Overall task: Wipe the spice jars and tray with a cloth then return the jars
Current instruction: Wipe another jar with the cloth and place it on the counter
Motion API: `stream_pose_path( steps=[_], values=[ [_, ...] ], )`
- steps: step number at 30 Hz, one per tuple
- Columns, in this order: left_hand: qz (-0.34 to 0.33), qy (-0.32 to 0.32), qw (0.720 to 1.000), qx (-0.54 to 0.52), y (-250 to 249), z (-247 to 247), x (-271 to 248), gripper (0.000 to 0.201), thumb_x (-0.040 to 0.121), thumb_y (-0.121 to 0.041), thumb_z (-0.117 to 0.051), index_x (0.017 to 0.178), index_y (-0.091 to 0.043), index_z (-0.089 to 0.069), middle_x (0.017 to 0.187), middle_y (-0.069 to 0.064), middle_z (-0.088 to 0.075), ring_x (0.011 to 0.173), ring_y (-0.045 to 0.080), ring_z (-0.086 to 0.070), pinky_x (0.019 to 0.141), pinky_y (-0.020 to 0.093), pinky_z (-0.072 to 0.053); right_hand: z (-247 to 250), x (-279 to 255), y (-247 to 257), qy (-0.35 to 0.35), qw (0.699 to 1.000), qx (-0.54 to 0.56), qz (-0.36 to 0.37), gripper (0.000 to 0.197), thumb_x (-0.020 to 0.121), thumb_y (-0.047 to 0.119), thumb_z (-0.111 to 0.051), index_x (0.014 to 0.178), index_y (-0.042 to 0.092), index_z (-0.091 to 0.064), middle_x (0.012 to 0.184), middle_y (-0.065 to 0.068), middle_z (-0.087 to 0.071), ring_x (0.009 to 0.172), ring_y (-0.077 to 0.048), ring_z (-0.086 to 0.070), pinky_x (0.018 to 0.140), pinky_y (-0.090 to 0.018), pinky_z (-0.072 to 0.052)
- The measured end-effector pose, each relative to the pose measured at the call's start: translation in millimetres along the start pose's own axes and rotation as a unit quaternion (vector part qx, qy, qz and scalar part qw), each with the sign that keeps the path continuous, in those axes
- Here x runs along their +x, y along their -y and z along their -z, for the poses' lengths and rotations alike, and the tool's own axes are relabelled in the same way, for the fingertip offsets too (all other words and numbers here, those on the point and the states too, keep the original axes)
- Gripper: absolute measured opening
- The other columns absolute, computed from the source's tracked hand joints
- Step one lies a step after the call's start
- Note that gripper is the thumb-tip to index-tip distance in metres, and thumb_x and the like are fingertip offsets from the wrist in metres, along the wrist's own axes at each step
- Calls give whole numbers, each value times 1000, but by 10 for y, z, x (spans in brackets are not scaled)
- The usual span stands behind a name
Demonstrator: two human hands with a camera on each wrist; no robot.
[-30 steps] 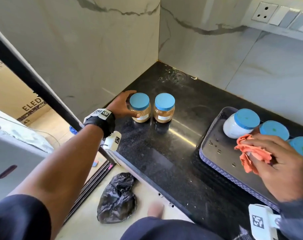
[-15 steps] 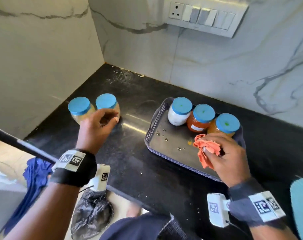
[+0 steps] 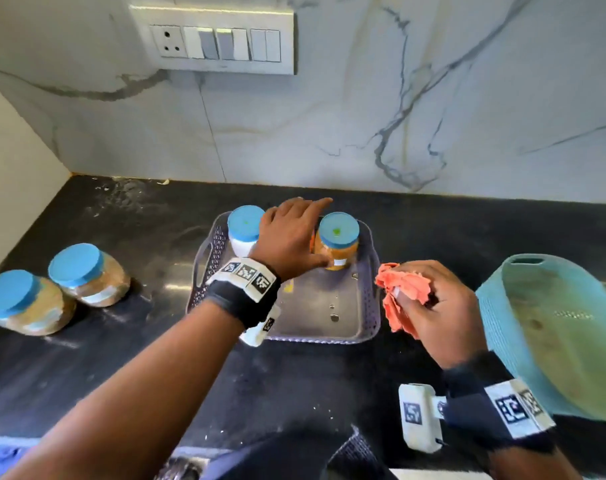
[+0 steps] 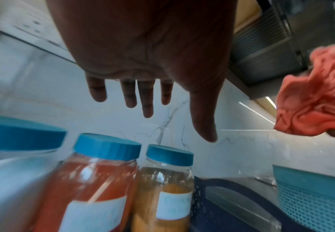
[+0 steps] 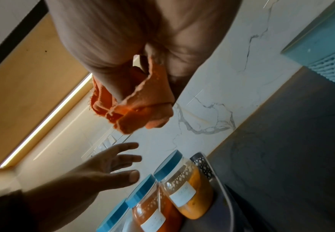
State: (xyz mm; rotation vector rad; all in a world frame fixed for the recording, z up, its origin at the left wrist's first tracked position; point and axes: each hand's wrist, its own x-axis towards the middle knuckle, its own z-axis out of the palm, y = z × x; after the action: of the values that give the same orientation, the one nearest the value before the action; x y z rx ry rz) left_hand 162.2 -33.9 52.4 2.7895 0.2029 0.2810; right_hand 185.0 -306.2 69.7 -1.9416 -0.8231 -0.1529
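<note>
A grey perforated tray (image 3: 343,327) sits mid-counter with three blue-lidded jars at its back: a white jar (image 3: 245,233), a red jar (image 4: 95,180) and a yellow jar (image 3: 338,242). My left hand (image 3: 294,230) hovers over the red jar, which it hides in the head view. Its fingers (image 4: 147,100) are spread and hold nothing. My right hand (image 3: 429,306) grips a crumpled orange cloth (image 3: 403,292) just past the tray's right rim. Two brown spice jars (image 3: 83,275) (image 3: 20,303) stand on the counter at the left.
A teal perforated basket (image 3: 554,327) stands on the black counter (image 3: 156,358) at the right. A marble wall with a switch panel (image 3: 213,43) rises behind, and a side wall closes the left corner. Crumbs dot the tray floor.
My left hand left the two brown jars and swung right over the tray's jars. The right hand lifted the cloth off the tray floor toward its right rim. The view turned right.
</note>
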Motion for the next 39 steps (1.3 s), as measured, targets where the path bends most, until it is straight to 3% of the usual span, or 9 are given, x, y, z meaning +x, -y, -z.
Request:
stream_pose_path(
  steps=[5,12,21,26,28,31,35,37,39],
  values=[
    [-20,112,986,124,-186,-101,524,118,73,-67,-76,163,-29,-9,153,0,-47,153,28,-26,115,75,2,94,100,-53,-19,1000,-4,15,17,85,8,-70,102,11,-76,102,2,-70,96,-9,-67,86,-16,-50],
    [-33,160,973,161,-229,-245,691,112,79,-63,-70,163,-27,-6,133,4,-61,140,30,-44,113,79,5,124,216,-144,-30,999,-11,2,20,87,16,-68,104,7,-76,102,-1,-71,94,-9,-67,86,-10,-49],
    [-28,123,986,110,-296,-242,727,111,74,-73,-66,161,-28,-14,133,0,-60,134,26,-51,115,76,5,89,264,-275,-22,999,-29,-17,17,90,14,-72,105,5,-75,102,-3,-71,94,-11,-67,85,-15,-53],
    [-9,66,998,8,-336,-23,692,109,72,-68,-71,160,-29,-18,142,-2,-58,138,22,-50,119,69,1,73,297,-281,-32,999,-3,-41,16,88,4,-73,102,10,-75,99,1,-70,94,-5,-66,83,-8,-47],
    [7,49,996,-69,-337,144,630,113,69,-56,-80,159,-31,-17,137,-3,-58,135,22,-52,122,59,-13,65,307,-261,-33,998,13,-57,22,87,3,-74,102,19,-73,98,7,-68,95,4,-64,81,-4,-45],
    [27,34,976,-213,-341,364,444,114,67,-37,-91,157,-34,-21,125,-6,-55,120,15,-56,106,33,-43,-8,330,-259,-46,996,26,-78,26,85,5,-75,104,23,-72,108,4,-66,99,-3,-65,85,-11,-50],
    [62,24,925,-373,-312,478,97,107,66,-28,-92,154,-29,-31,123,-10,-53,108,-5,-60,89,9,-47,-211,350,-128,-40,994,69,-76,25,85,4,-75,105,20,-74,111,3,-69,103,-9,-67,89,-19,-53],
    [84,11,884,-460,-306,454,-66,104,66,-29,-91,153,-29,-34,127,-10,-53,108,-5,-63,88,13,-52,-297,335,-33,-29,992,85,-91,21,88,9,-73,107,18,-74,109,6,-73,102,-7,-68,88,-20,-55],
    [109,-20,838,-534,-291,398,-227,104,63,-32,-89,152,-28,-36,136,-5,-55,118,9,-65,95,31,-58,-383,300,62,-23,990,80,-113,21,89,16,-72,110,17,-74,108,8,-74,102,-4,-69,86,-20,-57]
  ],
)
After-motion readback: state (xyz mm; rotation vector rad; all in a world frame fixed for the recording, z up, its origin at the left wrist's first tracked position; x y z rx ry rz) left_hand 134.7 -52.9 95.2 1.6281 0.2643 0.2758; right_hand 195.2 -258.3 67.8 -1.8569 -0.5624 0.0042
